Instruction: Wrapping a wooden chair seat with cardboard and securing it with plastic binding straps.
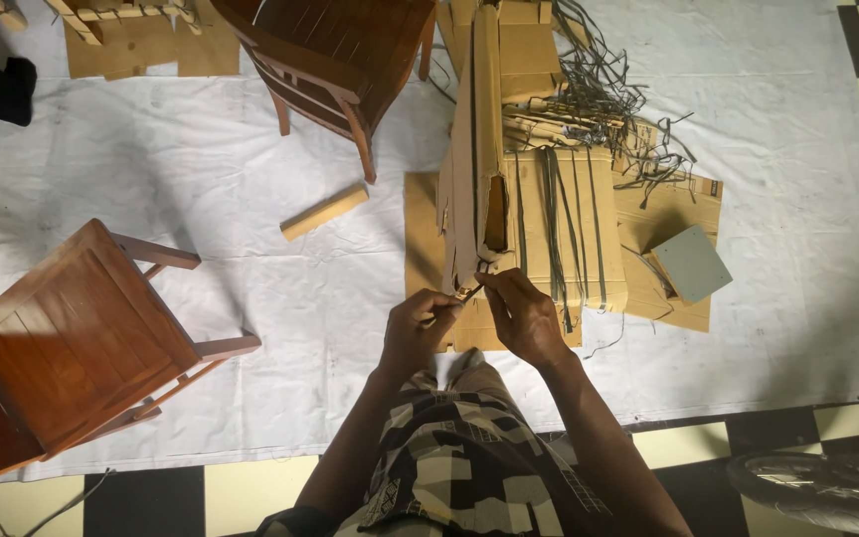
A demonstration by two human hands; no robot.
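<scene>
Cardboard box (494, 179): one, both hands' grip, left (418, 328) and right (524, 316), pinching its corner; two chairs (82, 348).

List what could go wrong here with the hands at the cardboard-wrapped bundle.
1. The left hand and right hand pinch a small piece close together at the cardboard bundle; a slip might nick a finger.
2. Loose grey straps lie tangled behind and could snag.
3. The wooden chair stands close at the left elbow.
</scene>
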